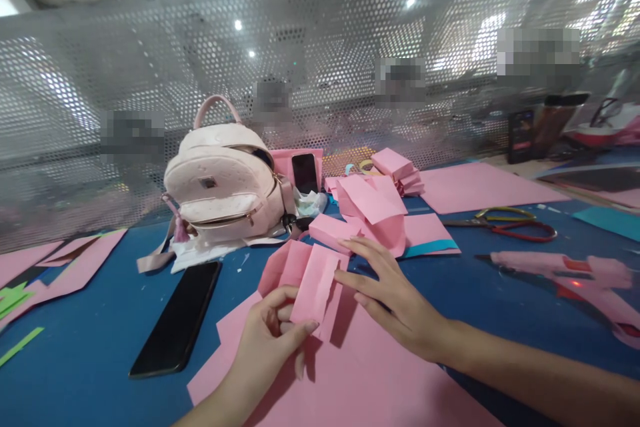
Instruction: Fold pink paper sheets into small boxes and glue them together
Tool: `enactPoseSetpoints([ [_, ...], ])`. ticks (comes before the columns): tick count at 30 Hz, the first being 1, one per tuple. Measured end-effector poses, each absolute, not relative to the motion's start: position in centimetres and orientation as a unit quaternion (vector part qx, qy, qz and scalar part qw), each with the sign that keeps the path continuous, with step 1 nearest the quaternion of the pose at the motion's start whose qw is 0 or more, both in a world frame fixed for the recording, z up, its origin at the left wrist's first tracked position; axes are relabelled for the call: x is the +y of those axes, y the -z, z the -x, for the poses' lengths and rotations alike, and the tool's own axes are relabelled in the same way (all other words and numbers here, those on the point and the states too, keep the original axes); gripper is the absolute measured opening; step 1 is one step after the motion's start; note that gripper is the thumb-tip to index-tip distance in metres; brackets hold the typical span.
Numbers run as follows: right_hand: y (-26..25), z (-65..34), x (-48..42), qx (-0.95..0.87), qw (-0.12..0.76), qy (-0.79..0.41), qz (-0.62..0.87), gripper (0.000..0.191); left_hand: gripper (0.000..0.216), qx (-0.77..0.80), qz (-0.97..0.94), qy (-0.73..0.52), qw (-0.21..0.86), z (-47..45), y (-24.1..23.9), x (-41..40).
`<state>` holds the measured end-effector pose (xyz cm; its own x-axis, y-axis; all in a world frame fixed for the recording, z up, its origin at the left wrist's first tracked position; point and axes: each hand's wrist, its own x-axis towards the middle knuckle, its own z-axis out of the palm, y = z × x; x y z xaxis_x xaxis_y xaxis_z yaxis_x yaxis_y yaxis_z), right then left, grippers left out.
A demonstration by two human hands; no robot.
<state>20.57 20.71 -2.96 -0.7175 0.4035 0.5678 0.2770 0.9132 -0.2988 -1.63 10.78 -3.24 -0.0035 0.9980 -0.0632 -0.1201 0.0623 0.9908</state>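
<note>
My left hand [273, 333] pinches the lower edge of a folded pink paper [316, 285], thumb in front and fingers behind. The paper's right flap has an uneven edge. My right hand [387, 293] reaches in from the right, fingers stretched and spread, fingertips touching the paper's right side. Beneath both hands lies a large pink sheet [360, 380]. Just behind the folded paper is a small pink paper box [333, 232], and further back a larger bent pink piece [375, 203]. Whether these pieces are joined I cannot tell.
A pale pink backpack [225, 180] stands behind. A black phone [177, 320] lies left on the blue table [90, 347]. To the right are scissors [520, 223] and a pink glue gun [575, 273] with a red light. Another phone [305, 173] leans upright at the back.
</note>
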Motion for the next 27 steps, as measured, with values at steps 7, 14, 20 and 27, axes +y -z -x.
enactPoseSetpoints([
  [7,3.06,-20.65,20.81,-0.917,0.337,-0.115,0.179,0.044,0.033,0.495,-0.447,-0.518,0.535,1.56,3.07,10.95],
  [14,3.14,-20.69,20.73,-0.917,0.341,-0.111,0.176,0.046,0.032,0.492,-0.45,-0.518,0.536,1.67,3.15,10.94],
  [20,3.06,-20.75,20.67,-0.918,0.335,-0.105,0.182,0.045,0.032,0.493,-0.449,-0.516,0.537,1.68,3.29,10.88],
  [27,3.02,-20.46,20.59,-0.916,0.344,-0.084,0.187,0.043,0.033,0.49,-0.449,-0.514,0.542,1.33,3.05,10.6],
])
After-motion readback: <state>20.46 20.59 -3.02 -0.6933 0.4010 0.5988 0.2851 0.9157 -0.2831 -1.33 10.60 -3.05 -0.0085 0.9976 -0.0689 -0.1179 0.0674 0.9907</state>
